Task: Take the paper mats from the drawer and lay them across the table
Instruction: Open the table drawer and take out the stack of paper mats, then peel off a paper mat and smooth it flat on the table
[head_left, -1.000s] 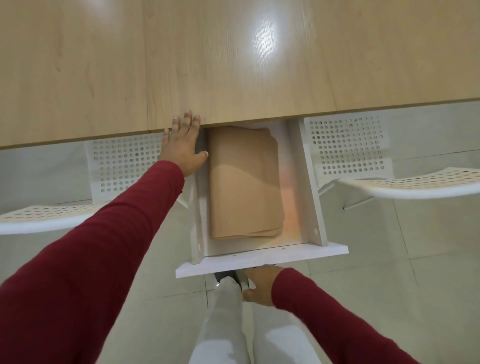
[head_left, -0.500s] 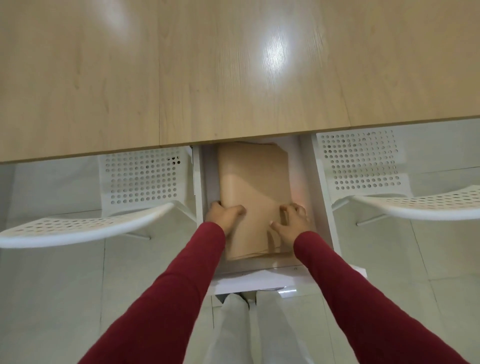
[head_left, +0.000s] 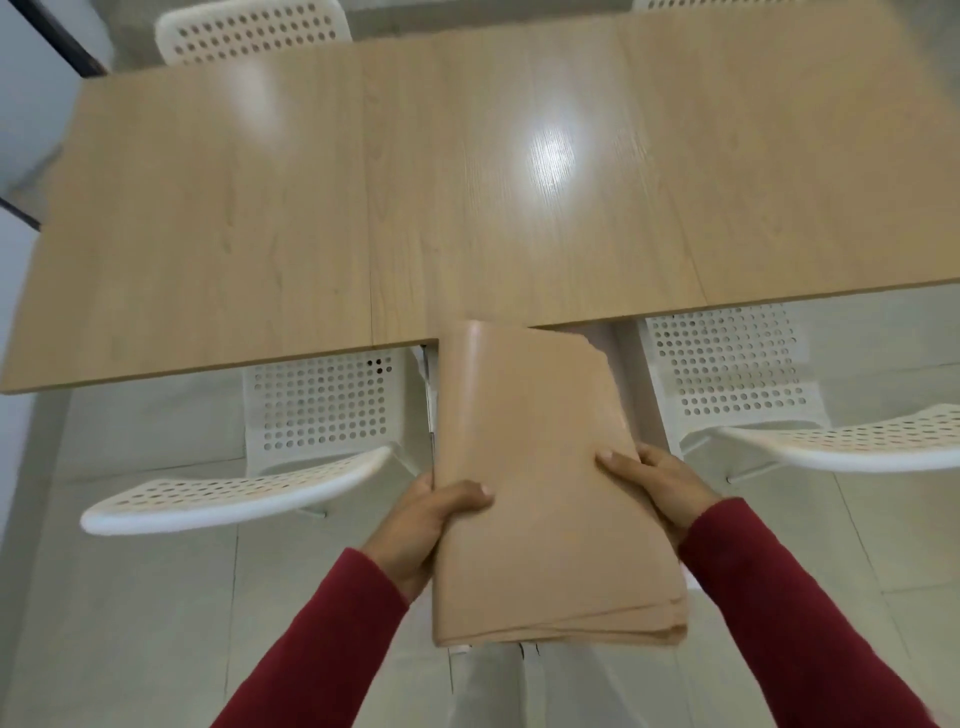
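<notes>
- Both hands are on the stack of paper mats (head_left: 540, 483), a folded brown bundle held in the air in front of the table edge.
- The left hand (head_left: 421, 525) grips the stack's left side, thumb curled over the top sheet, fingers tucked out of sight beneath.
- The right hand (head_left: 657, 491) grips the right side the same way, thumb lying on top, the rest wrapped under.
- The stack's far end just overlaps the near edge of the table (head_left: 311, 208); its near end hangs over the person's pale trousers, loose sheet edges showing at the bottom right corner.
- The drawer (head_left: 631, 374) stands open under the tabletop, only its white side wall visible past the paper.
- White perforated chairs sit tucked in on either side, one on the left (head_left: 291, 447) and one on the right (head_left: 779, 410); another (head_left: 249, 28) stands at the far side.
- Dark red sleeves cover both arms.
- No writing, label or brand shows on the paper or the furniture.
</notes>
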